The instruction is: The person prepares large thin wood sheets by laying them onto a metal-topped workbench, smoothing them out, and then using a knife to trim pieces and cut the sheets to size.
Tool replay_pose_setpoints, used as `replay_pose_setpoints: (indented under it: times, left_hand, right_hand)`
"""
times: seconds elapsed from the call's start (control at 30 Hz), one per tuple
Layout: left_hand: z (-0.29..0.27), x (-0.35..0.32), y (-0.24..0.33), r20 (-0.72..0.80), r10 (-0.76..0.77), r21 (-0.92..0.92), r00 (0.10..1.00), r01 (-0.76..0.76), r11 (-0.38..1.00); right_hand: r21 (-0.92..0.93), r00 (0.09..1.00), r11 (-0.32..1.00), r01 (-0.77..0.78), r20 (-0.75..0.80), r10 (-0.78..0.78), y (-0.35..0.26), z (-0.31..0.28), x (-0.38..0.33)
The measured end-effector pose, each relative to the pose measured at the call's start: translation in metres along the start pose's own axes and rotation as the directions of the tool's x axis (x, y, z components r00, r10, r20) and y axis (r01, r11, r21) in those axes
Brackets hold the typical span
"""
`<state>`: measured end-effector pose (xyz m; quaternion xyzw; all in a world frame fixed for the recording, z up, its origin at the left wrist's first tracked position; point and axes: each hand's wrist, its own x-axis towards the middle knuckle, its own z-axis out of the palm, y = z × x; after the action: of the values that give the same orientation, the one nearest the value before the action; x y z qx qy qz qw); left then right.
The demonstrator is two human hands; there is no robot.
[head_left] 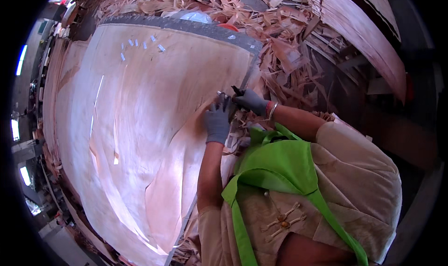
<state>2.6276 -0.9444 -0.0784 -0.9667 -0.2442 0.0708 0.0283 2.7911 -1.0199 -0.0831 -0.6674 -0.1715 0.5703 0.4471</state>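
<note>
A large sheet of pale wood veneer [154, 84] lies in front of me, with splits and a loose, curling piece along its near part. My left hand [217, 122], in a grey glove, lies on the veneer near its right edge, fingers stretched out. Right beside it, at that edge, my right hand [252, 102] in a matching glove is closed around a black-handled tool [237, 91]. The tool's working end cannot be made out. A small whitish bit [219, 93] shows by the left fingertips.
Torn veneer scraps [284, 56] litter the floor beyond and right of the sheet. A dark grey border [186, 29] runs along its far edge. Small white pieces [144, 45] lie at its far end. A stack of veneer sheets [364, 35] stands at the far right.
</note>
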Motion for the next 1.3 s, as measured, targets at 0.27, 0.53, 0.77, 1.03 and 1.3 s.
replay_pose_setpoints:
  times: [0.27,0.53,0.77,1.03,1.3]
  left_hand:
    - [-0.005,0.008,0.012,0.052,-0.068,0.006,0.996,0.068,0.998]
    - [0.06,-0.057,-0.052,-0.293,-0.313,-0.474,0.903,0.146,0.868]
    - [0.022,-0.033,-0.055,-0.083,-0.43,-0.311,0.899,0.386,0.868]
    - [0.03,-0.059,-0.061,-0.16,-0.407,-0.297,0.899,0.35,0.889]
    - [0.034,-0.179,-0.062,-0.189,-0.833,-0.305,0.52,0.775,0.553]
  right_hand:
    - [-0.091,0.997,0.995,-0.046,0.061,0.052,0.061,0.012,-0.047]
    - [0.13,0.884,0.942,0.308,0.327,-0.334,0.008,0.048,-0.007]
    - [-0.442,0.983,0.896,0.046,0.18,0.039,-0.041,0.081,0.05]
    - [-0.641,0.833,0.755,0.137,0.487,0.263,0.007,0.079,-0.034]
    - [-0.309,0.687,0.899,0.31,0.727,0.013,-0.041,0.149,-0.023]
